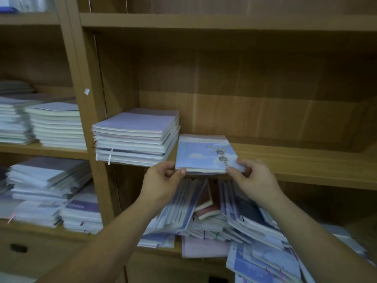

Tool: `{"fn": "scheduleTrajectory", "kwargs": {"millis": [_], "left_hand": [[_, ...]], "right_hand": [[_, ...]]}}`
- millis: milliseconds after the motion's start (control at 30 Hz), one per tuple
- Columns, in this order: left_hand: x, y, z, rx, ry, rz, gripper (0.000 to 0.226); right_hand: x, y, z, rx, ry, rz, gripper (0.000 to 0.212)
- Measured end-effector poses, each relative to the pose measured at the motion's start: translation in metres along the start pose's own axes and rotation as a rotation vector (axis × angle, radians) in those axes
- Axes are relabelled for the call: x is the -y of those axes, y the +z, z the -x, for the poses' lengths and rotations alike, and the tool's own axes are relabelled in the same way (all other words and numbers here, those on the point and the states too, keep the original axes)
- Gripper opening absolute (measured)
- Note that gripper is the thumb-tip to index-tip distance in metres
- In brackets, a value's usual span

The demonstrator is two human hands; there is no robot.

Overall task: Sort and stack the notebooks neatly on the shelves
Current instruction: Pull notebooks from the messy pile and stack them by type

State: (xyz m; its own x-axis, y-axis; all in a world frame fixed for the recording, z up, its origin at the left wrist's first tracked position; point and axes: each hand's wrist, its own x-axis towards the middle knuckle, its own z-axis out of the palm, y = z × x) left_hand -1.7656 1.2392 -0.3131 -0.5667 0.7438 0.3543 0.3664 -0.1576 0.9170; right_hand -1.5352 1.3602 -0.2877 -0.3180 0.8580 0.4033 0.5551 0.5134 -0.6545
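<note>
Tan wooden shelving [224, 22], panelled back [265, 78], dim light.

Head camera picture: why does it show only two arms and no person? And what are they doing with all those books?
The camera sits on the person's head and looks down, so you see what they see: just their own arms. The left hand and the right hand each hold a near corner of a blue notebook with clouds on its cover. It lies flat on a wooden shelf, right beside a tall neat stack. On the shelf below is a messy heap of notebooks, leaning and sliding. More stacks sit in the section to the left.
</note>
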Motion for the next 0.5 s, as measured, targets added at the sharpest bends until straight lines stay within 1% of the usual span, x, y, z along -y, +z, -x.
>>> {"fn": "scheduleTrajectory", "kwargs": {"millis": [67, 133, 200, 233, 267, 333, 400, 433, 467, 500], "left_hand": [[0.005, -0.001, 0.002, -0.032, 0.033, -0.080, 0.010], [0.011, -0.005, 0.018, -0.054, 0.063, -0.082, 0.006], [0.033, -0.009, 0.042, -0.019, -0.002, -0.065, 0.012], [0.049, -0.011, 0.054, 0.003, -0.069, -0.077, 0.013], [0.068, -0.014, 0.066, 0.012, -0.130, -0.097, 0.015], [0.106, -0.016, 0.085, -0.007, -0.252, -0.120, 0.024], [0.130, -0.016, 0.099, -0.013, -0.420, -0.054, 0.023], [0.138, -0.015, 0.103, -0.018, -0.500, -0.003, 0.019], [0.147, -0.016, 0.103, -0.044, -0.560, 0.050, 0.014], [0.158, -0.020, 0.099, -0.103, -0.578, 0.082, 0.008]], "right_hand": [[-0.001, 0.003, 0.004, -0.042, -0.029, 0.004, 0.052], [-0.005, 0.006, 0.018, -0.179, -0.096, -0.010, 0.044], [-0.004, 0.013, 0.043, -0.293, -0.143, -0.048, 0.036], [-0.002, 0.021, 0.059, -0.287, -0.151, -0.094, 0.033], [0.002, 0.034, 0.075, -0.225, -0.154, -0.150, 0.030], [0.009, 0.072, 0.100, 0.025, -0.101, -0.238, 0.017], [0.011, 0.117, 0.114, 0.257, -0.007, -0.309, 0.009], [0.010, 0.137, 0.117, 0.323, 0.038, -0.352, 0.009], [0.007, 0.154, 0.117, 0.352, 0.069, -0.381, 0.010], [0.005, 0.169, 0.115, 0.348, 0.095, -0.399, 0.011]]}}
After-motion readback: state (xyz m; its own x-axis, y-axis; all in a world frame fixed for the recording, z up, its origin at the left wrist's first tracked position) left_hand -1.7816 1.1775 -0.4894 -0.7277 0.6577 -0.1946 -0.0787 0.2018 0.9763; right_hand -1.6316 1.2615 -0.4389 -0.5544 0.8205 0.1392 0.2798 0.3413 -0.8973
